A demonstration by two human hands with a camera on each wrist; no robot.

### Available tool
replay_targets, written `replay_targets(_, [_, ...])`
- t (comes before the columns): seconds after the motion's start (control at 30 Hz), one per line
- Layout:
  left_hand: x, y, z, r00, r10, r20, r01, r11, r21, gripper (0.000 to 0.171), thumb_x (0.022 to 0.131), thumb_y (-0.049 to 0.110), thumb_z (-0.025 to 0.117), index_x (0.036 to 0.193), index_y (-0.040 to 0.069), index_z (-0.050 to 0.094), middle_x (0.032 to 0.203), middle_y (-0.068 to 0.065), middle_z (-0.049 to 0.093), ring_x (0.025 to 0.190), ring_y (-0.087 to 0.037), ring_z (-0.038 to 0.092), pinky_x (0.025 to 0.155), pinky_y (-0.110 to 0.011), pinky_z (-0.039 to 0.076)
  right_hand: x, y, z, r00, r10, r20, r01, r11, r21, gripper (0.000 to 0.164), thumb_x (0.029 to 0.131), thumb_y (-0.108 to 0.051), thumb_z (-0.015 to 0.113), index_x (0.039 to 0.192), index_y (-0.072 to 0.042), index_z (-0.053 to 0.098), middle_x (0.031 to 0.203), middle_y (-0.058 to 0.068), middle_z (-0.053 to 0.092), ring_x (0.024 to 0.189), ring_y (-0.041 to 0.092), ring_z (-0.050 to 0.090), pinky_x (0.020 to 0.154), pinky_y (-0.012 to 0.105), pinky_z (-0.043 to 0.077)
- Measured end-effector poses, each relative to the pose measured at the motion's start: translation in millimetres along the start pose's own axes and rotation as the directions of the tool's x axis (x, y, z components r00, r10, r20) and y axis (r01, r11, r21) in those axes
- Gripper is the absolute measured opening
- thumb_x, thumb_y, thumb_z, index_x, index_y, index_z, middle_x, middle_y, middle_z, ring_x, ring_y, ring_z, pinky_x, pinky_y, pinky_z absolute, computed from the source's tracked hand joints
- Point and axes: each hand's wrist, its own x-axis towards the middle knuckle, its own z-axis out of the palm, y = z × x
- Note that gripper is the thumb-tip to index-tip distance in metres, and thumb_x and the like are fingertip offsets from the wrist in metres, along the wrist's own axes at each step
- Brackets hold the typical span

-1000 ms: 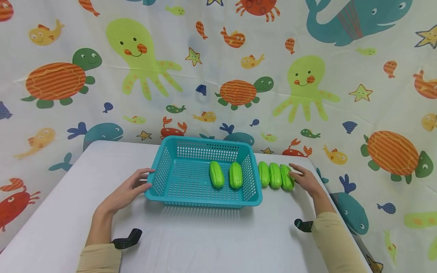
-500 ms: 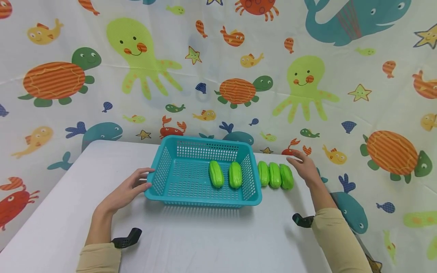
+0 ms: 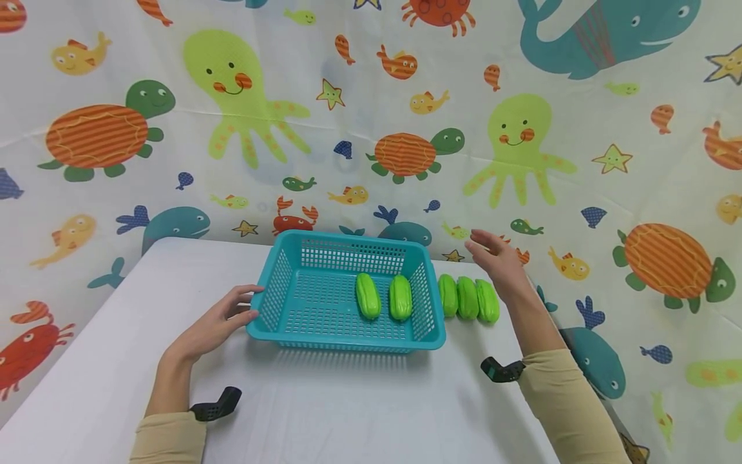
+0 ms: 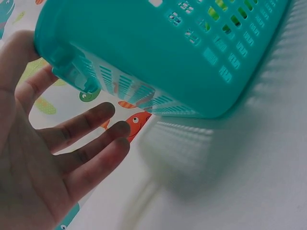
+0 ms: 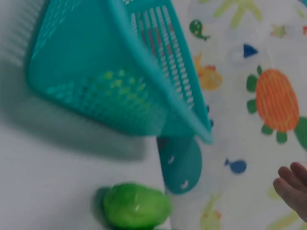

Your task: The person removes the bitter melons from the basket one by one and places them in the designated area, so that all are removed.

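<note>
A teal perforated basket [image 3: 324,345] stands on the white table with two plump, ridged green vegetables like cucumbers [image 3: 368,296] inside. My left hand [image 3: 214,325] is at the basket's left end, with relaxed fingers. In the left wrist view its thumb and forefinger meet the basket's rim, and the other fingers [image 4: 96,167] extend below it. Three more of the green vegetables [image 3: 467,298] lie side by side on the table, right of the basket. Raised above them is my right hand [image 3: 503,261], holding nothing; only its fingertips [image 5: 288,187] enter the right wrist view.
The white table [image 3: 336,412] extends in front of the basket. Behind it hangs a curtain [image 3: 359,84] printed with sea animals. Each wrist carries a small black camera mount [image 3: 217,406].
My right hand has lifted off the rightmost green vegetable and moved up and left. My left hand and the basket have stayed in place.
</note>
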Motion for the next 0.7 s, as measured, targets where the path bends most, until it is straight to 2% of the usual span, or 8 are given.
replay_targets(0.23, [-0.1, 1.1, -0.1, 1.0, 0.005, 0.0, -0.005, 1.0, 0.002, 0.059, 0.1, 0.039, 0.054, 0.15, 0.02, 0.03, 0.148, -0.027, 0.034, 0.133, -0.05, 0.036, 0.098, -0.072, 0.035, -4.4, -29.7, 25.1, 0.996, -0.038, 0.075, 0.029, 0.993, 0.117, 0.064, 0.094, -0.04, 0.064, 0.149, -0.018, 0.04, 0.15, 0.007, 0.04, 0.134, 0.025, 0.043, 0.112, 0.042, 0.035])
replay_targets(0.53, [-0.2, 1.9, 0.4, 1.0, 0.015, 0.001, -0.015, 1.0, 0.002, 0.058, 0.1, 0.038, 0.054, 0.149, 0.02, 0.031, 0.147, -0.027, 0.035, 0.133, -0.05, 0.036, 0.098, -0.071, 0.035, -0.8, -52.5, 54.3, 0.98, -0.066, 0.188, 0.051, 0.995, 0.085, 0.07, 0.093, -0.042, 0.065, 0.152, -0.021, 0.035, 0.154, 0.005, 0.037, 0.137, 0.029, 0.041, 0.112, 0.049, 0.033])
replay_targets(0.7, [-1.0, 3.3, -0.2, 1.0, 0.002, 0.001, -0.002, 1.0, 0.007, 0.059, 0.1, 0.039, 0.054, 0.15, 0.02, 0.03, 0.148, -0.028, 0.034, 0.133, -0.05, 0.035, 0.099, -0.072, 0.034, 9.6, -58.8, 71.0, 0.968, -0.067, 0.243, 0.04, 0.993, 0.114, 0.07, 0.094, -0.038, 0.065, 0.152, -0.02, 0.032, 0.155, 0.006, 0.033, 0.138, 0.029, 0.039, 0.113, 0.049, 0.032])
